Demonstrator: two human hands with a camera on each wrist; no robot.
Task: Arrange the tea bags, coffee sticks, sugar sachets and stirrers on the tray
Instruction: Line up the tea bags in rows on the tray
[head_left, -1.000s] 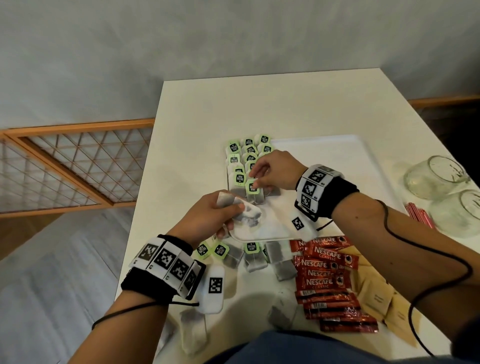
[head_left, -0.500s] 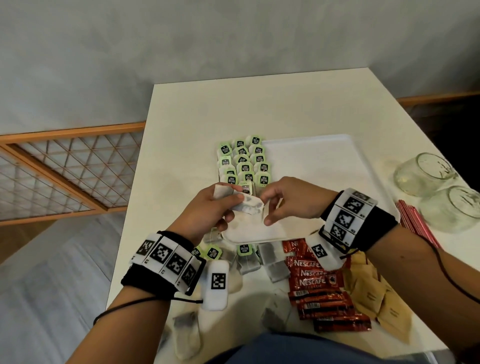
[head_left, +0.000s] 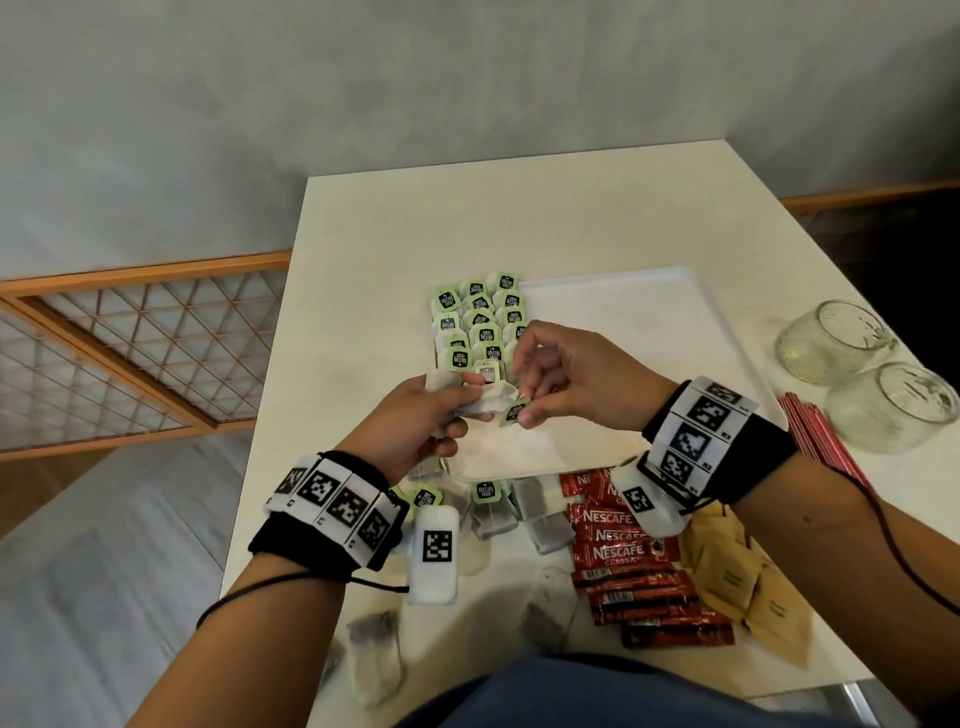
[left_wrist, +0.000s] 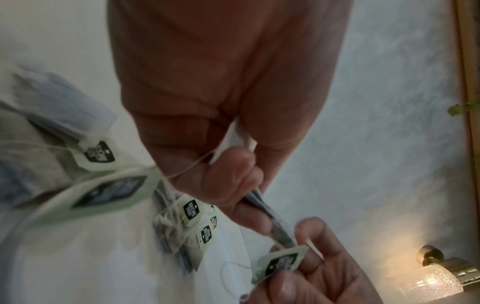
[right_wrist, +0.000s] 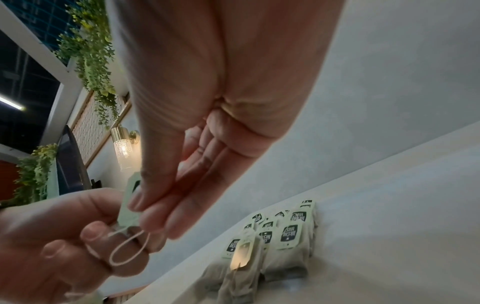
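Tea bags (head_left: 480, 325) lie in overlapping rows on the left end of the white tray (head_left: 639, 322), green tags up. The tray sits on the pale counter (head_left: 519, 218).

The left hand (head_left: 415, 431) is held above the tray's near left corner, fingers curled round one tea bag (head_left: 491, 402). The left wrist view shows the bag clamped edge-on between thumb and fingers, with its string trailing out.

The right hand (head_left: 566, 379) is just beside the left hand. Its thumb and fingertips pinch the green tag (head_left: 514, 413) of that same bag. The right wrist view shows the tag (right_wrist: 130, 205) between thumb and fingers, and a loop of string (right_wrist: 127, 248) hanging below it.

More tea bags (head_left: 498, 514) lie loose on the counter along the tray's near edge and closer to the person. Red coffee sticks (head_left: 634, 566) lie in a fanned stack on the counter to the right of these, just beside brown sugar sachets (head_left: 743, 582). Red stirrers (head_left: 810, 431) lie on the counter right of the tray, beside two glass jars (head_left: 862, 374) lying on their sides.
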